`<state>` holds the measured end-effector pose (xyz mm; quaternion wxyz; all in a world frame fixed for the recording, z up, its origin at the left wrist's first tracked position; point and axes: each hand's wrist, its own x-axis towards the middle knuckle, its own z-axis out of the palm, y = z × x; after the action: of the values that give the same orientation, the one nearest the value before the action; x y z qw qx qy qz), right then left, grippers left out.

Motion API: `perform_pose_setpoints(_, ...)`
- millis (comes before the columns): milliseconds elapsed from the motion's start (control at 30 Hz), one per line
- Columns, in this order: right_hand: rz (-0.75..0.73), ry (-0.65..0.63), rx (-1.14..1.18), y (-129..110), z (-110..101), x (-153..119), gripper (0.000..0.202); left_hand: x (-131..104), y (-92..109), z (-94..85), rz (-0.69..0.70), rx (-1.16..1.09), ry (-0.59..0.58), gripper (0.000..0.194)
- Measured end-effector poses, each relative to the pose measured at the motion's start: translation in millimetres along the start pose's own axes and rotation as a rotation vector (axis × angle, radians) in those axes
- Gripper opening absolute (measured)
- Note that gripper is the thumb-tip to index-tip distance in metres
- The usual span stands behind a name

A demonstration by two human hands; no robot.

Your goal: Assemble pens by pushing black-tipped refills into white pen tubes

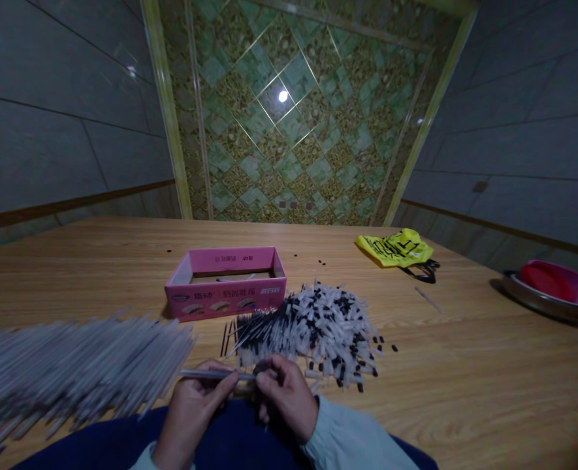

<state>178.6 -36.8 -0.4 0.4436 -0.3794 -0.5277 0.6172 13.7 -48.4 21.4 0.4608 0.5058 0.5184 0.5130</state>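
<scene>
A thin, pale tube (pixel 200 374) lies level between my two hands, close to the table's near edge. My left hand (pixel 193 405) is closed around its middle, thumb on top. At its right end, my right hand (pixel 289 395) pinches with thumb and fingers; any small part there is hidden. To the left spreads a large pile of similar pale tubes (pixel 83 365). Just beyond my right hand is a heap of short whitish pieces and small black plugs (pixel 328 326). Thin dark sticks (pixel 252 326) lie along that heap's left side.
Behind the heap stands an open pink box (pixel 224 301) with a few thin items inside. A yellow bag (pixel 396 248) with black straps lies at the back right. At the right edge, a metal pan (pixel 538 301) holds a red container (pixel 556 281). One loose tube (pixel 429 300) lies nearby.
</scene>
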Motion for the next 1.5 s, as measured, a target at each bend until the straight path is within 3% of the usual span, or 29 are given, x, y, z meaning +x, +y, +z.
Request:
perform_pose_setpoints(133,-0.053,0.013,-0.105,-1.5,0.1,-2.5,0.046,0.2,-1.6,-1.0,0.009,0.004,-0.015,0.025)
perform_pose_setpoints(267,-0.019,-0.053,-0.132,-3.6,-1.4,-3.0,0.058,0.6,-3.9,-0.8,0.009,-0.01,-0.034,0.025)
perform_pose_setpoints(400,-0.079,0.021,-0.108,-3.6,-2.0,-2.2,0.049,0.8,-1.3,-0.2,0.004,-0.019,-0.015,0.025)
perform_pose_setpoints(567,-0.026,-0.078,-0.105,-2.4,-2.3,-2.3,0.059,-0.1,1.6,0.7,-0.013,-0.036,-0.052,0.025)
perform_pose_setpoints(700,-0.077,0.022,-0.086,-2.7,-2.3,-2.5,0.048,0.0,0.0,0.2,-0.021,-0.049,-0.031,0.023)
perform_pose_setpoints(867,-0.011,-0.096,-0.101,-1.7,-2.6,-2.3,0.057,0.9,-1.5,-0.1,-0.036,-0.082,-0.055,0.024)
perform_pose_setpoints(1033,-0.028,-0.037,-0.131,-2.7,-2.4,-2.6,0.052,2.7,-5.7,-1.8,-0.045,-0.09,-0.011,0.027)
perform_pose_setpoints(1200,0.05,-0.189,-0.016,1.0,-3.0,0.3,0.062,3.3,-8.7,-2.4,-0.058,-0.093,-0.042,0.03)
perform_pose_setpoints(1367,-0.006,-0.07,0.006,0.5,-1.8,0.0,0.05,2.4,-7.9,-2.1,-0.059,-0.102,-0.001,0.028)
perform_pose_setpoints(1500,0.043,-0.186,0.028,1.3,-1.8,0.3,0.055,1.8,-4.4,-1.4,-0.031,-0.095,-0.046,0.025)
